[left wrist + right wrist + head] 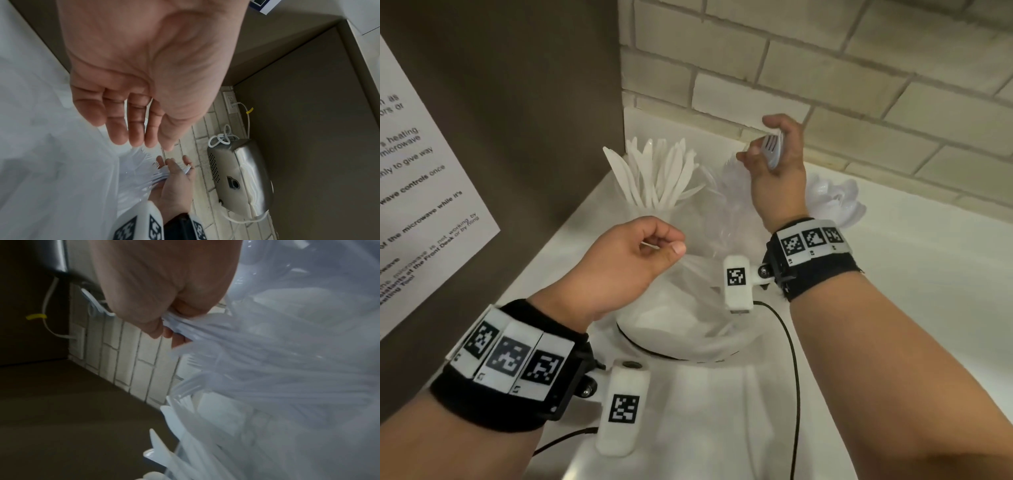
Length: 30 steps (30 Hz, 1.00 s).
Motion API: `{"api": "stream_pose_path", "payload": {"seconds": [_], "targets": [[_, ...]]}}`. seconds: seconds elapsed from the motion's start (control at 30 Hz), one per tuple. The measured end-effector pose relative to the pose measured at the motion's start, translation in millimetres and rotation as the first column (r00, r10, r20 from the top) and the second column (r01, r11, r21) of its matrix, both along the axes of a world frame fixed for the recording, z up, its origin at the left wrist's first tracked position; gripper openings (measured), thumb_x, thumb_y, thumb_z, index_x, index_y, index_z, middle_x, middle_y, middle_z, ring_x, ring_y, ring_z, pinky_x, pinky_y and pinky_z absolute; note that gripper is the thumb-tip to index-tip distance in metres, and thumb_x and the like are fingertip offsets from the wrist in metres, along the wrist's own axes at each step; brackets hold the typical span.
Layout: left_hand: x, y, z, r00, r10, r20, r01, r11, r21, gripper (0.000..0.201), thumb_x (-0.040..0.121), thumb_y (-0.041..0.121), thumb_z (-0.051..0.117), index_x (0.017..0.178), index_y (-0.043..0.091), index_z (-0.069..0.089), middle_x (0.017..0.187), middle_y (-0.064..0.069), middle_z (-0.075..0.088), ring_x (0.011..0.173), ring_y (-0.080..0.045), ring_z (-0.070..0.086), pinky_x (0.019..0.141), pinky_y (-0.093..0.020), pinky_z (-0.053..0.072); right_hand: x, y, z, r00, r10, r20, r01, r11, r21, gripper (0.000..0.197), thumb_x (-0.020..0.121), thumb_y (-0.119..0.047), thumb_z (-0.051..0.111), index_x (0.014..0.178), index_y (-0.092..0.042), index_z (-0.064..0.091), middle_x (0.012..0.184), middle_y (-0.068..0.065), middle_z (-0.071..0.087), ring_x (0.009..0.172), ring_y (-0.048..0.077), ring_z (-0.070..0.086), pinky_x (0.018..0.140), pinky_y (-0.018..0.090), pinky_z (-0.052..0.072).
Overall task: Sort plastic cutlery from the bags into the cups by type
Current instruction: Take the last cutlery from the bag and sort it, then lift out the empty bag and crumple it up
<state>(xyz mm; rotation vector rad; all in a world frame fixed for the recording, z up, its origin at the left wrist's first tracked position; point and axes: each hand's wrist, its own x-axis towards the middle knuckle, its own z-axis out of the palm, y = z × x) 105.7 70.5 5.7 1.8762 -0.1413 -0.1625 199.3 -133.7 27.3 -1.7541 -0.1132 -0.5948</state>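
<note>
My right hand (774,154) is raised near the tiled wall and grips a small bundle of white plastic forks (773,150), tines up; this bundle of forks (185,327) runs out of its fist in the right wrist view. Below it stands a clear cup of forks (726,192). To its left is a cup full of white knives (654,174), and to its right a cup of white spoons (835,198). A clear plastic bag (688,308) of cutlery lies in front. My left hand (643,250) hovers over the bag with loosely curled fingers (133,129) and nothing plainly in them.
A brown cabinet side (517,137) with a paper notice (421,192) closes off the left. The tiled wall (859,85) stands close behind the cups. A steel appliance (240,175) with a white cord appears in the left wrist view. A black cable (796,377) crosses the white counter (911,274).
</note>
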Motion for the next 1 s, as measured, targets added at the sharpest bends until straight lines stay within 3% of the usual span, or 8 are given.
{"api": "stream_pose_path", "payload": {"seconds": [0.17, 0.27, 0.4, 0.57, 0.7, 0.8, 0.9, 1.0], "targets": [[1, -4, -2, 1.000, -0.005, 0.023, 0.003, 0.998, 0.056, 0.009, 0.087, 0.030, 0.067, 0.096, 0.028, 0.069, 0.089, 0.014, 0.063, 0.066, 0.010, 0.055, 0.063, -0.003, 0.040, 7, -3, -15, 0.991, -0.115, -0.073, 0.094, 0.963, -0.252, 0.005, 0.092, -0.018, 0.057, 0.092, -0.013, 0.057, 0.094, 0.000, 0.056, 0.086, 0.013, 0.054, 0.073, 0.012, 0.038], [1, -7, -3, 0.998, -0.015, 0.067, 0.006, 0.990, 0.139, 0.009, 0.087, 0.030, 0.067, 0.096, 0.028, 0.067, 0.087, 0.014, 0.064, 0.068, 0.011, 0.055, 0.063, -0.001, 0.039, 11, -4, -15, 0.988, -0.153, -0.022, 0.129, 0.895, -0.427, 0.028, 0.097, -0.015, 0.046, 0.095, 0.005, 0.066, 0.104, 0.010, 0.059, 0.103, 0.025, 0.055, 0.080, 0.009, 0.030], [1, -4, -4, 0.995, -0.011, 0.100, -0.007, 0.983, 0.181, 0.008, 0.086, 0.030, 0.068, 0.094, 0.029, 0.067, 0.090, 0.013, 0.066, 0.076, 0.010, 0.057, 0.066, 0.001, 0.039, 12, -4, -14, 0.991, -0.124, 0.048, 0.128, 0.799, -0.587, 0.024, 0.095, -0.010, 0.052, 0.108, -0.002, 0.070, 0.121, 0.011, 0.064, 0.113, 0.017, 0.057, 0.086, -0.006, 0.022], [0, 3, -4, 0.982, -0.119, 0.144, 0.058, 0.927, 0.370, 0.010, 0.082, 0.032, 0.072, 0.088, 0.038, 0.066, 0.107, 0.017, 0.056, 0.095, 0.006, 0.054, 0.076, -0.004, 0.034, -2, -8, 6, 0.987, -0.145, 0.070, 0.157, 0.776, -0.610, 0.024, 0.094, -0.012, 0.054, 0.111, -0.007, 0.070, 0.123, 0.008, 0.065, 0.119, 0.019, 0.057, 0.091, -0.001, 0.024], [-5, 14, -2, 0.963, -0.231, 0.135, 0.143, 0.870, 0.471, 0.017, 0.078, 0.032, 0.076, 0.082, 0.045, 0.067, 0.120, 0.025, 0.042, 0.124, -0.003, 0.040, 0.104, -0.023, 0.029, -41, -14, 31, 0.992, -0.117, -0.049, 0.060, 0.777, -0.627, 0.021, 0.091, -0.014, 0.059, 0.108, -0.018, 0.071, 0.117, -0.004, 0.064, 0.105, 0.007, 0.058, 0.089, 0.000, 0.034], [-17, 12, 5, 0.912, -0.393, 0.117, 0.254, 0.766, 0.590, 0.031, 0.064, 0.053, 0.080, 0.091, 0.051, 0.064, 0.143, 0.023, 0.024, 0.144, -0.010, 0.010, 0.117, -0.037, 0.006, -80, -23, 35, 0.966, -0.121, -0.227, -0.066, 0.737, -0.673, 0.026, 0.089, -0.012, 0.059, 0.110, -0.024, 0.069, 0.116, -0.007, 0.062, 0.101, 0.004, 0.056, 0.087, 0.009, 0.041], [-29, -1, 2, 0.812, -0.582, -0.049, 0.411, 0.509, 0.757, 0.078, 0.042, 0.074, 0.076, 0.113, 0.058, 0.048, 0.154, 0.020, -0.016, 0.144, -0.016, -0.021, 0.115, -0.048, -0.009, -107, -36, 18, 0.908, -0.187, -0.374, -0.168, 0.656, -0.736, 0.037, 0.082, 0.000, 0.054, 0.109, -0.022, 0.068, 0.113, -0.004, 0.065, 0.088, 0.006, 0.057, 0.075, 0.013, 0.038], [-29, -14, -10, 0.832, -0.547, -0.095, 0.353, 0.388, 0.851, 0.081, 0.046, 0.073, 0.074, 0.120, 0.054, 0.044, 0.157, 0.009, -0.020, 0.143, -0.023, 0.000, 0.110, -0.040, 0.010, -123, -44, -2, 0.810, -0.242, -0.534, -0.236, 0.699, -0.675, 0.044, 0.078, 0.006, 0.051, 0.113, -0.018, 0.065, 0.109, -0.001, 0.065, 0.088, 0.011, 0.057, 0.074, 0.017, 0.037]]}}
